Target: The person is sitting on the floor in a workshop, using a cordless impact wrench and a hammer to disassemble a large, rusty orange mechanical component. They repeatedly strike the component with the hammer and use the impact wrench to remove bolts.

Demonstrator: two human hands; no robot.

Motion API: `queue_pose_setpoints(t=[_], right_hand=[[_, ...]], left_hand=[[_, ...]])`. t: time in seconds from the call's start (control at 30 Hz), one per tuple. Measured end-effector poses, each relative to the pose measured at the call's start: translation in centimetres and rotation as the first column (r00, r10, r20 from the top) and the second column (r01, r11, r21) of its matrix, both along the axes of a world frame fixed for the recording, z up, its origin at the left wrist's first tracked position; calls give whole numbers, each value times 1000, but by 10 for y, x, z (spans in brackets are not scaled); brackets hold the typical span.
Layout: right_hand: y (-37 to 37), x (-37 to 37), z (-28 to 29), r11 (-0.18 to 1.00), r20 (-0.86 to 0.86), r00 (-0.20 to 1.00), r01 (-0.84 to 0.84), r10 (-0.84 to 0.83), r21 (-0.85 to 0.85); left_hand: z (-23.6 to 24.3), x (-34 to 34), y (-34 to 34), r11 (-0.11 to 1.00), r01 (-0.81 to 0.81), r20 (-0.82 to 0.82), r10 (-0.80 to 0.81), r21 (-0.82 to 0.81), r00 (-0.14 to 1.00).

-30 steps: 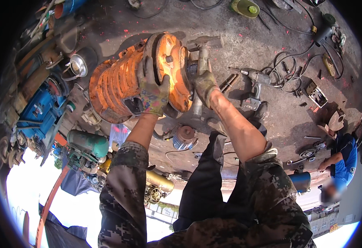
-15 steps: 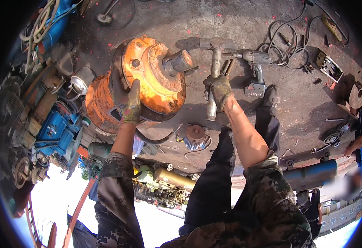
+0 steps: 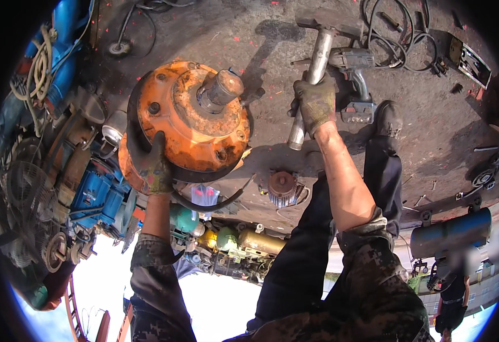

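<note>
A large orange housing with a bolt-holed flange and a stubby bare metal shaft stands left of centre. My gloved left hand grips its near left rim, thumb on the flange face and fingers behind the edge, partly in shadow. To the right, my gloved right hand is closed round the steel pipe handle of a sledgehammer. The hammer is held slanted, its dark head at the far end, apart from the housing. Behind it lies a grey cordless impact wrench on the ground.
A small motor stands near my leg. Coiled cable and an open metal box lie at the far right. Blue machinery and fan guards crowd the left. A blue tank and another person are at the lower right.
The hammer has shifted farther out and tilted, its head now up and to the right. The housing appears lower and left, its shaft turned more upward. The whole view has shifted too.
</note>
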State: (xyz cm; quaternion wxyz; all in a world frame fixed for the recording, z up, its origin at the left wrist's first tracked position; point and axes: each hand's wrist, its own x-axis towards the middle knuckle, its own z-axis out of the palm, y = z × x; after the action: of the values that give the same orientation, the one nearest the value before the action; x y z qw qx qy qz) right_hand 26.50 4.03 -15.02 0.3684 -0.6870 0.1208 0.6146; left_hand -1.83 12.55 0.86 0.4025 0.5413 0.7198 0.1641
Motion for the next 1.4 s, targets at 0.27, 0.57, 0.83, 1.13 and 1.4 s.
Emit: queue_pose_setpoints(t=[0.27,0.57,0.83,1.13,1.4], right_hand=[[-56,-105,-38,644,-97,639,-764,763,29],[-12,11,-16,994,-134,990,51,-37,102],[-63,-92,-20,678,-5,679,-731,734,76],[-12,-3,-16,994,-125,988,99,-93,50],[-49,-46,-3,705,-433,599,-697,673,133]], left_hand=[[-7,1,3,1000,-3,-30,3,0,1000],[2,2,0,1000,28,-94,-29,-3,995],[-7,-2,8,998,51,-108,-54,-23,993],[-1,-6,1,999,39,-172,-41,-11,984],[-2,-20,-6,1000,1,-189,1,11,982]])
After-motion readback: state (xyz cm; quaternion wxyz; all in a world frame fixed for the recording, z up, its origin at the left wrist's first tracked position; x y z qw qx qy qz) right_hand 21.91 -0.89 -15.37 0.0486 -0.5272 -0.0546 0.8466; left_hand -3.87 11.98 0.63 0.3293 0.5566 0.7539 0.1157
